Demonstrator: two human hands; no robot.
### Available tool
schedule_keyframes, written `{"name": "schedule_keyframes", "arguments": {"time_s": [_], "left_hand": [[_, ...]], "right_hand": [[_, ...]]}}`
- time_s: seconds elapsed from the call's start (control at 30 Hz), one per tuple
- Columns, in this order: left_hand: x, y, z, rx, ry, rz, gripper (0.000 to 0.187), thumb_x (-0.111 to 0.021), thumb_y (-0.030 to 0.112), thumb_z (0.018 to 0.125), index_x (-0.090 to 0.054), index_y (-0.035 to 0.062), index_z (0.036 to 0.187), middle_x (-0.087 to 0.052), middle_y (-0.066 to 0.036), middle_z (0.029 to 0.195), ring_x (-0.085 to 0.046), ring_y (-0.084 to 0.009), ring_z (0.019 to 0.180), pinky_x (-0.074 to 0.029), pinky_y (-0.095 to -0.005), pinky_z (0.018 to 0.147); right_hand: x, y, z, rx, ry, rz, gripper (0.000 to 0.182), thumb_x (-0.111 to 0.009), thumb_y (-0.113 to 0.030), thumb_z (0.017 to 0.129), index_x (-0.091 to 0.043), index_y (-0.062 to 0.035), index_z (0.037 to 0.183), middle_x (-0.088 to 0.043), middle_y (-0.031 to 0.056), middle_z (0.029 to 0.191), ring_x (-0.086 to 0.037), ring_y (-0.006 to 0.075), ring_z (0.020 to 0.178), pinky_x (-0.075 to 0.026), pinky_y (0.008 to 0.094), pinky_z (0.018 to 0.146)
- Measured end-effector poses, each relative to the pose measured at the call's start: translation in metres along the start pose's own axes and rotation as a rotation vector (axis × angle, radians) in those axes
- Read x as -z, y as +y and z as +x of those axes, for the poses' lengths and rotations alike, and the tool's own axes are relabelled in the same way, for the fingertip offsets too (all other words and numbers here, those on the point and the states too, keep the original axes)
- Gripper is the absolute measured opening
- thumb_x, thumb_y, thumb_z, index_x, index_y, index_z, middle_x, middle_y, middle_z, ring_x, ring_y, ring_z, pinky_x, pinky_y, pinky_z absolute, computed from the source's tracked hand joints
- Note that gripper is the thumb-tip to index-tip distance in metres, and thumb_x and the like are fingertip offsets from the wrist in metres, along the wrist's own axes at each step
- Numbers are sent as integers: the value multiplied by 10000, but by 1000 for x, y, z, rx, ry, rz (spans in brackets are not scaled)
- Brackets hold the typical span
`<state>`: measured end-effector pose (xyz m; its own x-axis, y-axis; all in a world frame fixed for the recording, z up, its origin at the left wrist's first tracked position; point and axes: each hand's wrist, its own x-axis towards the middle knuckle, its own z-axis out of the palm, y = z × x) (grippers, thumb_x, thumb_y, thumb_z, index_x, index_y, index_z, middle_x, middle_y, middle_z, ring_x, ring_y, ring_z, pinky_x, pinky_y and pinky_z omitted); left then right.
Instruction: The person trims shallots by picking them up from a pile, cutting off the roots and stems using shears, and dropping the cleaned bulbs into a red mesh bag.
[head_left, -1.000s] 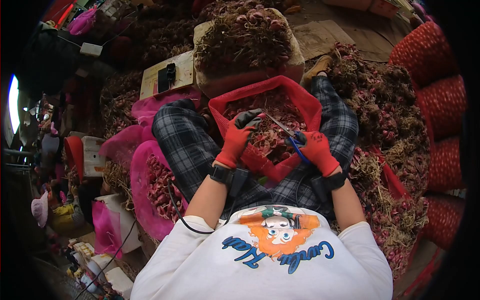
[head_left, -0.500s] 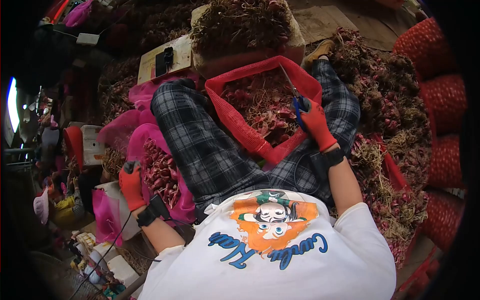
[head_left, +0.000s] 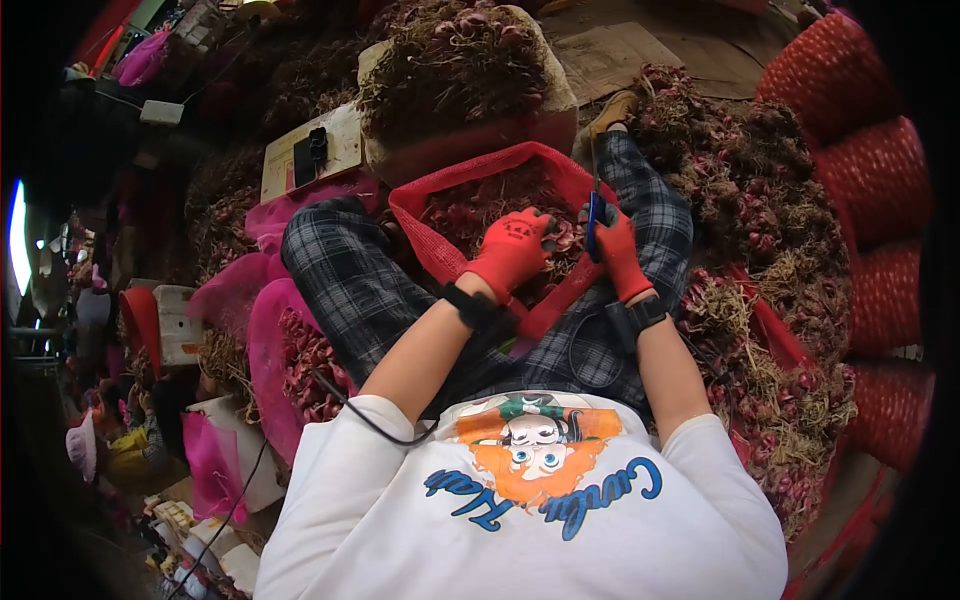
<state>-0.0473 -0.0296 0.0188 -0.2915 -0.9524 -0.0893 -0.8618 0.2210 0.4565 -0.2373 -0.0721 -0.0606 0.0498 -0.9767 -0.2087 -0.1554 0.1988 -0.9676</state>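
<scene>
Centre of the frame, we have the red sack (head_left: 440, 255) propped open between our knees, so the shallots (head_left: 470, 215) sit right under both gloves. Our left hand (head_left: 512, 252) is down in the heap, fingers curled over the bulbs, but we cannot tell whether that grip has closed on one or is only resting there; the glove covers it. Our right hand (head_left: 617, 250), just right of it, is wrapped tight round the blue handles of the scissors (head_left: 594, 215), blades pointing up the frame, clear of the left glove. Whether the blades are parted is too fine to see. The sack's bottom is hidden by the heap, and the piles at right blur into the frame's dark edge.
</scene>
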Motion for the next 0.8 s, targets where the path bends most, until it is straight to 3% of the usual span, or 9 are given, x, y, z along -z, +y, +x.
{"name": "schedule_keyframes", "arguments": {"time_s": [0.13,0.23,0.27,0.37,0.4,0.5,0.53,0.63,0.8], "left_hand": [[-66,-23,27,144,-214,344,397,-677,192,707,-574,95,1078,-547,-141,1134,-555,-332,1022,-458,-401,870],[-61,-24,19,229,-85,142,376,-664,177,710,-575,87,1063,-551,-152,1130,-547,-337,1042,-453,-403,873],[-57,-27,15,273,34,-24,363,-692,168,705,-566,51,1025,-588,-150,1052,-579,-305,984,-461,-384,834],[-25,-43,9,214,136,-528,379,-739,153,681,-556,25,987,-618,-143,937,-602,-268,891,-464,-351,782],[-4,-35,1,171,226,-487,391,-770,136,658,-550,11,956,-625,-132,867,-604,-238,825,-461,-321,747],[20,-37,-10,218,205,-320,376,-761,134,661,-556,11,951,-627,-133,867,-608,-239,843,-462,-326,748],[23,-34,-15,216,207,-316,342,-741,93,666,-556,8,940,-624,-133,894,-610,-247,840,-464,-332,745],[19,-30,-25,105,273,-327,325,-715,49,671,-561,9,954,-615,-144,932,-611,-268,845,-467,-339,743],[-6,-50,-29,83,286,-997,306,-637,-45,724,-564,4,1017,-622,-62,971,-596,-144,895,-477,-282,782]], "right_hand": [[3,-11,-13,41,13,57,158,-655,-183,794,-654,-65,899,-616,15,671,-579,95,591,-437,254,537],[3,-16,-15,43,9,39,148,-651,-158,803,-650,-56,909,-653,38,749,-604,95,677,-458,250,605],[2,-12,-12,72,17,8,145,-643,-140,809,-645,-52,923,-662,47,776,-612,95,708,-462,247,625],[-1,-11,-10,85,-63,105,165,-621,-85,818,-623,-33,975,-675,76,883,-628,110,793,-472,243,682],[-3,-15,-10,80,-111,169,178,-614,-65,820,-614,-26,994,-677,86,923,-632,118,819,-475,243,701],[-24,-52,-23,45,-323,422,279,-624,-96,829,-579,-23,1095,-633,5,907,-565,31,734,-448,175,596],[-29,-66,-27,-26,-369,342,263,-636,-82,819,-588,-15,1069,-631,14,915,-580,50,766,-477,198,629],[-60,-62,-21,109,-431,375,216,-623,-57,810,-589,-3,1016,-649,68,945,-629,123,784,-487,220,669],[-65,-57,-24,-67,-418,702,220,-633,-82,801,-590,-8,1004,-638,50,898,-617,113,755,-500,228,652]]}}
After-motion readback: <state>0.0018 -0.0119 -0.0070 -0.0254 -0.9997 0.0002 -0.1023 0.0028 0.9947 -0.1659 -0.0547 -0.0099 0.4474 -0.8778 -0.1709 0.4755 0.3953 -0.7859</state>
